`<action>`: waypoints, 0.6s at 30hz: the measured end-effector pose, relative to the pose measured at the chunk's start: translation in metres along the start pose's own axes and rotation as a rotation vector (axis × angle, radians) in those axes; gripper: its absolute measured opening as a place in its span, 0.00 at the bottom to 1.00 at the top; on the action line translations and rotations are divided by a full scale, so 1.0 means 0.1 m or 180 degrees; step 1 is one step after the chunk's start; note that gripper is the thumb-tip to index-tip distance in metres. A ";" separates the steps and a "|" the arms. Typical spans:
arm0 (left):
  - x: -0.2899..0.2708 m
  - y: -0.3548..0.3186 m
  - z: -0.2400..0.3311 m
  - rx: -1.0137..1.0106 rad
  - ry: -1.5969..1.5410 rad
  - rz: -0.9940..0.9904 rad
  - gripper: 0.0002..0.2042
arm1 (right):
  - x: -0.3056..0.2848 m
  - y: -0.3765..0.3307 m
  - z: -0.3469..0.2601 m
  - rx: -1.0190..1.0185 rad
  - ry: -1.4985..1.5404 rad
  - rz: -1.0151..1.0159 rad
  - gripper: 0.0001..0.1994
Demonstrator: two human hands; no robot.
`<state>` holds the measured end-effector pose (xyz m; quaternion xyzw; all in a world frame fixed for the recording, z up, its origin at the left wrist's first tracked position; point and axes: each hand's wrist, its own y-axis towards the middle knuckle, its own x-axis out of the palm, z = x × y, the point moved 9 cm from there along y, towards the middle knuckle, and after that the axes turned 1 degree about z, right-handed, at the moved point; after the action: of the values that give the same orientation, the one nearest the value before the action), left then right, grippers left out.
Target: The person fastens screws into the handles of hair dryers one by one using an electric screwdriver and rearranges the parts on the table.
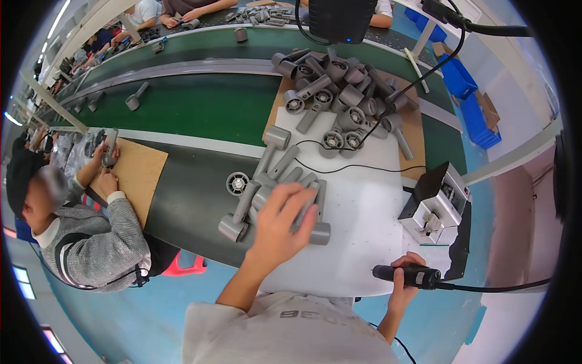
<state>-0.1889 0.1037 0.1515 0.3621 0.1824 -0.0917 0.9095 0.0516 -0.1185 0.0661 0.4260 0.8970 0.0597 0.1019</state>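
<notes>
My left hand [282, 221] hovers over a group of grey plastic fan housings [276, 136] on the white sheet in front of me. Its fingers are curved and apart. Grey handles show just beyond and beneath them, and part of that group is hidden by the hand. One housing's round head [320, 233] lies beside the thumb. My right hand [405, 279] is wrapped round a black electric screwdriver [418, 277] at the table's near right edge. Its tip points left, and a black cable runs off to the right.
A large heap of grey fan housings [351, 91] lies on cardboard at the back. A small screw feeder [433, 206] stands at the right. Thin black cable crosses the white sheet [364, 206]. Beyond runs a green conveyor [200, 109]. A co-worker [97, 224] sits at left, holding a part.
</notes>
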 end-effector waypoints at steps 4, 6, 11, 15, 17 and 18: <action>-0.13 0.30 -0.22 0.0000 0.0491 0.0043 0.11 | -0.04 -0.04 -0.04 0.0060 -0.0045 0.0086 0.22; -0.06 0.43 -0.56 -0.0153 0.0693 -0.0305 0.10 | -0.02 -0.07 -0.02 0.0162 -0.0188 -0.0032 0.22; 0.30 0.35 -1.55 -0.0988 0.1348 -0.1736 0.22 | 0.13 0.11 0.03 0.0165 0.0381 -0.0557 0.18; 0.62 0.31 -1.52 -0.0693 0.1875 -0.2209 0.28 | 0.15 0.32 -0.28 -0.0133 0.0543 -0.0960 0.19; 0.66 0.30 -1.58 -0.0851 0.1920 -0.2261 0.32 | 0.12 0.44 -0.68 -0.0264 0.0526 -0.1338 0.22; 0.67 0.31 -1.57 -0.0844 0.1881 -0.2265 0.32 | 0.08 0.51 -0.90 -0.0323 0.0499 -0.1518 0.22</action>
<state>-0.1599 0.2321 0.0383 0.1687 0.5558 -0.2664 0.7692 0.0644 -0.0820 0.1627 0.1908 0.9731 0.1118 0.0646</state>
